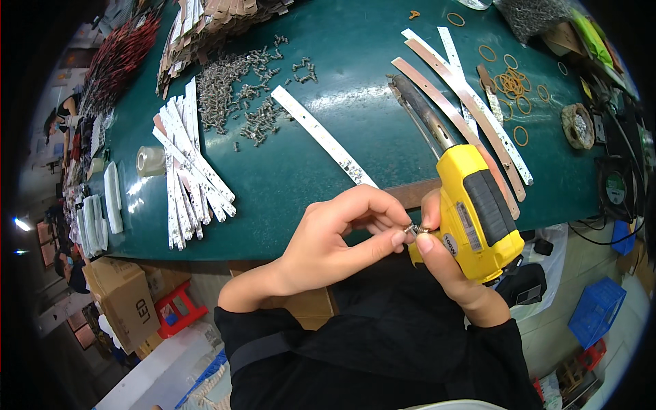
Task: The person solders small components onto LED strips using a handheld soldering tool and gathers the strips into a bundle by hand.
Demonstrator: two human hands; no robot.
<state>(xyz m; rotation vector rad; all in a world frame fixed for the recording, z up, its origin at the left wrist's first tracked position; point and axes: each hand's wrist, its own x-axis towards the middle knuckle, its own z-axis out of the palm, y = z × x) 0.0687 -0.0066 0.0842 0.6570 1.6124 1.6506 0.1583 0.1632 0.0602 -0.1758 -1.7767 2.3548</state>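
Observation:
My left hand [335,232] is closed in a pinch on one end of a small metal spring [421,229]. Thumb and finger of my right hand [454,273] pinch the spring's other end. That same right hand also holds a yellow and black soldering gun [470,205], its dark barrel pointing away over the table. Beyond my fingers lies a single white LED strip board [321,137], running toward the far left. Several white and copper-coloured strips [471,102] lie crossed beside the gun's barrel.
Loose small metal parts [229,85] are heaped on the green table [342,61]. A stack of white strips [191,167] and a tape roll [151,161] sit at left. Rubber bands [511,83] lie at right, near a round pot [577,126] and cables. Cardboard boxes [123,301] stand below left.

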